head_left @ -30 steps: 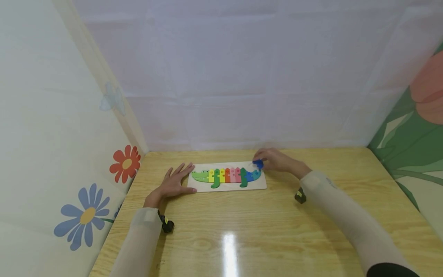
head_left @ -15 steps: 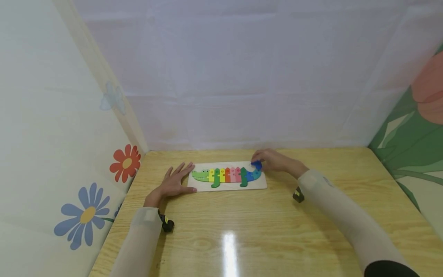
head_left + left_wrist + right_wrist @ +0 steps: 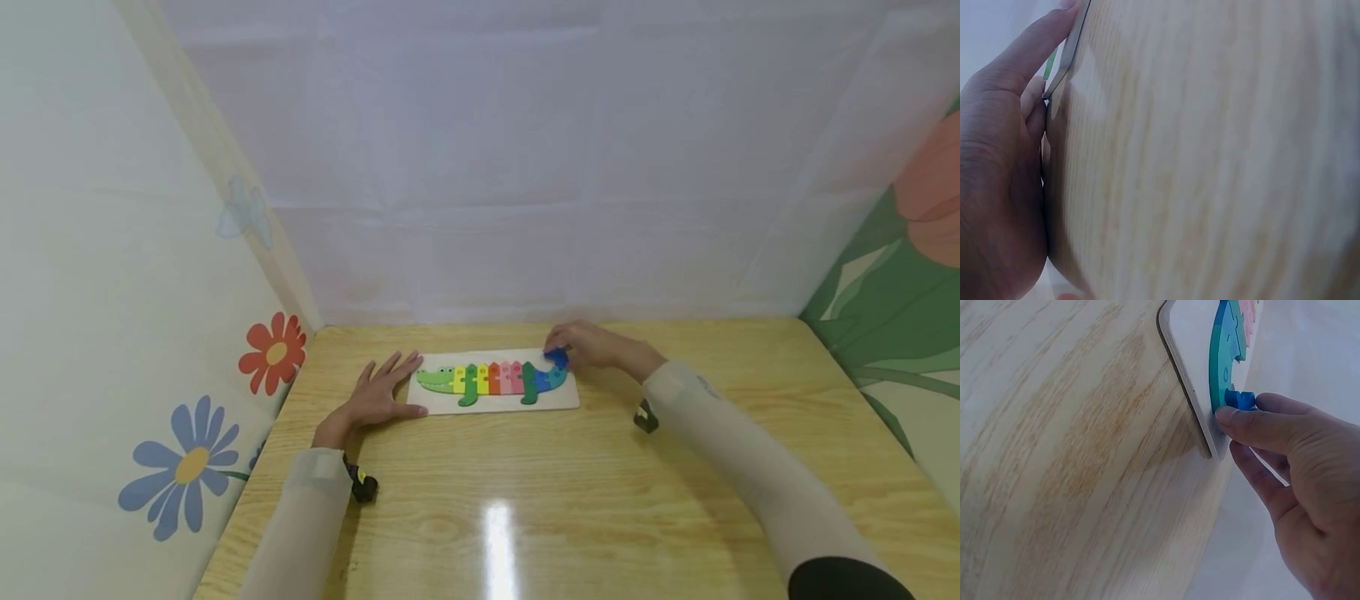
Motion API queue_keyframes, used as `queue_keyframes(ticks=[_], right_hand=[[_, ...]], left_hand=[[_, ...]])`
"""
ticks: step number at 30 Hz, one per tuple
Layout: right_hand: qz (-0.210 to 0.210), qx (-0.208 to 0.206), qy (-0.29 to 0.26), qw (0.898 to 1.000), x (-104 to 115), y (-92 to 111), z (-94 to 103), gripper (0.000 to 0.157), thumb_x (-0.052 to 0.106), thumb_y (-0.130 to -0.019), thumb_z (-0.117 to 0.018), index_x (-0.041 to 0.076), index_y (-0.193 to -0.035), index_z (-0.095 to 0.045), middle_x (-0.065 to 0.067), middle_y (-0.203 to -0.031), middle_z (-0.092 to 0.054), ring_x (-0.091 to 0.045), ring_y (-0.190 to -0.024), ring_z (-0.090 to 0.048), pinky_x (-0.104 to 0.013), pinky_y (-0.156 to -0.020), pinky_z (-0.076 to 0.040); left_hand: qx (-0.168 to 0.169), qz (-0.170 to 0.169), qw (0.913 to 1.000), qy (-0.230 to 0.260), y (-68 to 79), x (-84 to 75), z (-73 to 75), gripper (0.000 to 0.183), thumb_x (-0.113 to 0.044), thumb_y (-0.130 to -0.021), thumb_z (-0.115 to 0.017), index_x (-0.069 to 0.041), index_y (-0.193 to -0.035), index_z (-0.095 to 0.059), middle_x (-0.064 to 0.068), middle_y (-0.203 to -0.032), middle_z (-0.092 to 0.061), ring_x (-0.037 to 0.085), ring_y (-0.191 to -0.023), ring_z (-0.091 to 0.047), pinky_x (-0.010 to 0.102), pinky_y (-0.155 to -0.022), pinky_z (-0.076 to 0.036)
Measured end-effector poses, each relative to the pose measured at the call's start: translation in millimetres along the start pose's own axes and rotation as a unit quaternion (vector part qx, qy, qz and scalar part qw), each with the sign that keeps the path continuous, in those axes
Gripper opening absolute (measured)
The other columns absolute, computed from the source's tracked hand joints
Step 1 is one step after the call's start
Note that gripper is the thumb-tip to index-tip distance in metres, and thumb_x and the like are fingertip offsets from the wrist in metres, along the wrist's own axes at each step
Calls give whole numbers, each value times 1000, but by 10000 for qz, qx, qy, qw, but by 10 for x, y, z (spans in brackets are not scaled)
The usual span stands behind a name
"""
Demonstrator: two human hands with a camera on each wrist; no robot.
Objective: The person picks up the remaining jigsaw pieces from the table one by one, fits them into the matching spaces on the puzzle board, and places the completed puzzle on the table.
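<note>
A white board (image 3: 495, 405) bears a crocodile puzzle (image 3: 495, 379) of coloured pieces, its green head at the left. The left hand (image 3: 378, 397), fingers spread, rests at the board's left end; its thumb touches the near corner. In the left wrist view, the thumb lies along the board's edge (image 3: 1070, 53). At the upper right corner the right hand (image 3: 588, 344) pinches a dark blue tail-tip piece (image 3: 557, 358). In the right wrist view this blue piece (image 3: 1242, 400) is between thumb and finger, at the end of the teal-blue tail piece (image 3: 1221, 369). Fingers partly hide it.
The board lies on a wooden table (image 3: 525, 475) toward its back edge. A white cloth wall (image 3: 480, 167) stands behind. Flower-print panels (image 3: 150, 292) stand on both sides. Small black wrist cameras (image 3: 363, 485) hang beneath both wrists.
The right hand has shifted slightly left with the dark blue piece, then has stayed nearly still over the last half second. The left hand and board have kept their place.
</note>
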State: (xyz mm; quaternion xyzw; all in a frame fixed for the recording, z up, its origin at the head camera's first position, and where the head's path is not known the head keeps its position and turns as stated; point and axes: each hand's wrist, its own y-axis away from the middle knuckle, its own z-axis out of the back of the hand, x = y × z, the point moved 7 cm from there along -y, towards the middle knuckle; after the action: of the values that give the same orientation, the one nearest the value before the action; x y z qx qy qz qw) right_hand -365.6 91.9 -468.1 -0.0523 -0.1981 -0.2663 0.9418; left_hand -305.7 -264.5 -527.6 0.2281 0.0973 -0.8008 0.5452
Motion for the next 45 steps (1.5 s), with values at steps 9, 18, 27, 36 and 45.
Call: queue_keyframes(ticks=[9, 18, 27, 36, 45], right_hand=[[-52, 53, -9, 10000, -10, -13, 17, 41, -8, -85, -82, -3, -125, -75, -20, -127, -71, -36, -118, -68, -49, -101, -57], [-85, -6, -193, 9998, -33, -1, 4, 40, -8, -86, -81, -3, -125, -75, -21, -126, -71, -38, -118, -68, -50, -101, -57], [90, -197, -277, 9994, -52, 10, -15, 32, -2, -90, -79, -5, -122, -76, -21, -123, -73, -37, -115, -71, -47, -98, -59], [48, -244, -155, 9996, -55, 23, -18, 30, 0, -90, -81, -3, -120, -78, -20, -121, -75, -37, -115, -71, -51, -101, -57], [-184, -247, -318, 9990, -45, 54, -47, 29, 0, -92, -79, -2, -121, -78, -20, -125, -73, -37, -118, -69, -53, -104, -54]], left_hand=[[1, -29, 10000, 45, 13, -19, 20, 106, -56, -88, -80, -13, -169, -28, 10, -176, -21, 40, -164, -8, 69, -125, 5], [2, -10, 10000, 14, 18, -23, 22, 106, -57, -88, -80, -13, -169, -28, 10, -177, -21, 40, -164, -7, 68, -125, 6], [4, -69, 10000, 61, 10, -35, 26, 105, -56, -88, -80, -12, -169, -28, 10, -176, -21, 40, -164, -8, 69, -124, 5], [-26, -120, 9999, 71, 5, -35, 24, 105, -56, -88, -80, -12, -169, -28, 11, -176, -21, 41, -163, -8, 69, -124, 5], [12, -104, 9999, 33, 3, -3, 7, 106, -58, -88, -79, -12, -169, -28, 11, -177, -20, 41, -163, -7, 70, -124, 5]])
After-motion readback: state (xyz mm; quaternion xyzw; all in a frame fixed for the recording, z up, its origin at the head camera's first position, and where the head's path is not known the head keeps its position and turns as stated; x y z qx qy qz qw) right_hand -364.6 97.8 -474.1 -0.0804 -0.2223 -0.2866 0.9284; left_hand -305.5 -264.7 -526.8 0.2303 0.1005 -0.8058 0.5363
